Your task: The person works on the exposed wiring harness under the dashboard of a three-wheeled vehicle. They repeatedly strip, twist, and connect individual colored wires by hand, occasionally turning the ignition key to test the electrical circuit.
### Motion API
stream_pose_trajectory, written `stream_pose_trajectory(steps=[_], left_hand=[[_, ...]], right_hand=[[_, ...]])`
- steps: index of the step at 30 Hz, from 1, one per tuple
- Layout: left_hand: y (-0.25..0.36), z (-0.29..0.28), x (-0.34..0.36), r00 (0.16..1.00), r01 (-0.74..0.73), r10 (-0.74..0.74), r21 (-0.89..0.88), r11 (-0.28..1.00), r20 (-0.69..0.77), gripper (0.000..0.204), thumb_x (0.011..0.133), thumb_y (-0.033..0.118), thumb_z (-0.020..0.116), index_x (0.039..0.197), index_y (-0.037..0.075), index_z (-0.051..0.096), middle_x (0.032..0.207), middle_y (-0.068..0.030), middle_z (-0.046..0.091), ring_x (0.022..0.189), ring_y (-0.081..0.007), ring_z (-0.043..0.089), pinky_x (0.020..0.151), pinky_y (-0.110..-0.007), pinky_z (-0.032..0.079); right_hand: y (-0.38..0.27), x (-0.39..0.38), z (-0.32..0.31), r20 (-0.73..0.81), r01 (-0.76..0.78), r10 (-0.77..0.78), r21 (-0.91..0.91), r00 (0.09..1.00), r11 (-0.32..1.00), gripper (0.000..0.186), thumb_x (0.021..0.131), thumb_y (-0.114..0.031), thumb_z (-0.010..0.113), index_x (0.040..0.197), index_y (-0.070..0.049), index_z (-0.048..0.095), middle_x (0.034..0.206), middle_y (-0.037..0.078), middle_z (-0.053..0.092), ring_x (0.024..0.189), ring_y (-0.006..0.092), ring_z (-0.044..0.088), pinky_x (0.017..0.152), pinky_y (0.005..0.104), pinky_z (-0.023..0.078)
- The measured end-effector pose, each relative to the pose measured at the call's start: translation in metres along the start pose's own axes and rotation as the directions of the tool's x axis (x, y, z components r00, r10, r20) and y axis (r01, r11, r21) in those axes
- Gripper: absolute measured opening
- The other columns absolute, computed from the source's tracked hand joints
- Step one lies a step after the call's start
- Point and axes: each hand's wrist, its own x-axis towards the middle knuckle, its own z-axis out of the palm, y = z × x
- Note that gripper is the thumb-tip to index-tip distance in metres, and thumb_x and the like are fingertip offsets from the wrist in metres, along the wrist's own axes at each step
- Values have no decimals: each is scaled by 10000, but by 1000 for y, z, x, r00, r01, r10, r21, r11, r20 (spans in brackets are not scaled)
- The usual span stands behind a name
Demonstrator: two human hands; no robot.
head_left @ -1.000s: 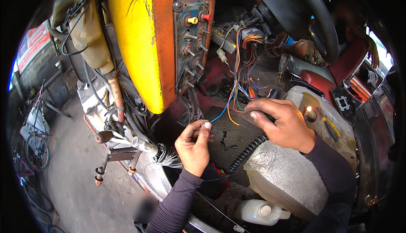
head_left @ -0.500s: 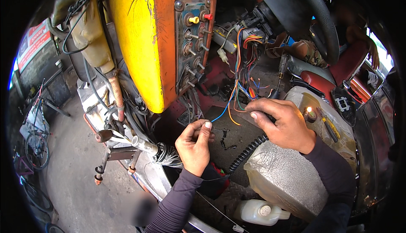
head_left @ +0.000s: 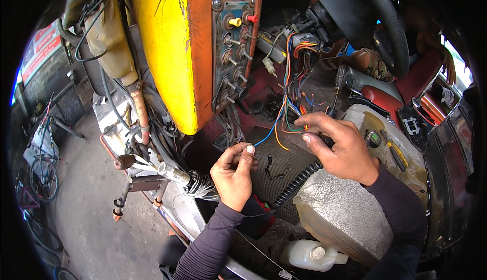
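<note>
Wires first, head view only: loose bundle (head_left: 290, 108) of blue, orange, red and green leads hangs from behind the orange switch panel (head_left: 234, 51), centre of frame, just above both hands. My left hand (head_left: 234, 174), lower centre, is closed with thumb and fingertips pinched together; I think it holds the end of the blue lead (head_left: 265, 138), but the contact point is too small to confirm. My right hand (head_left: 341, 145), right of centre, is curled around something dark, likely the top of the black coiled cord (head_left: 297, 181) running down-left from it; fingertips touch the bundle's lower strands.

Risks as I judge them: bare ends touching each other or the metal panel, a short if anything is live. Tugging the blue lead could pull a neighbour out of its connector. Strands are tangled, so it's easy to pick the wrong colour. Steering wheel (head_left: 390, 31), upper right, crowds the reach.
</note>
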Motion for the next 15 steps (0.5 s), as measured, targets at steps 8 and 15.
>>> stream_pose_trajectory(steps=[8,15], left_hand=[[0,-1,0,1000,3,-3,-8,1000,-8,175,997,109,757,1097,-34,745,834,-44,745,692,-82,684,640,-242,571],[3,1,0,1000,-1,2,24,1000,-9,161,1014,101,723,1069,-50,739,837,-63,732,683,-108,676,625,-266,577]], right_hand=[[2,1,-2,30,45,-44,-60,999,997,184,969,-32,675,1151,-15,686,1054,159,762,959,341,761,812,390,589],[0,0,-1,16,17,-17,-29,1000,999,191,971,-36,671,1161,-19,680,1062,157,760,960,346,759,811,397,586]])
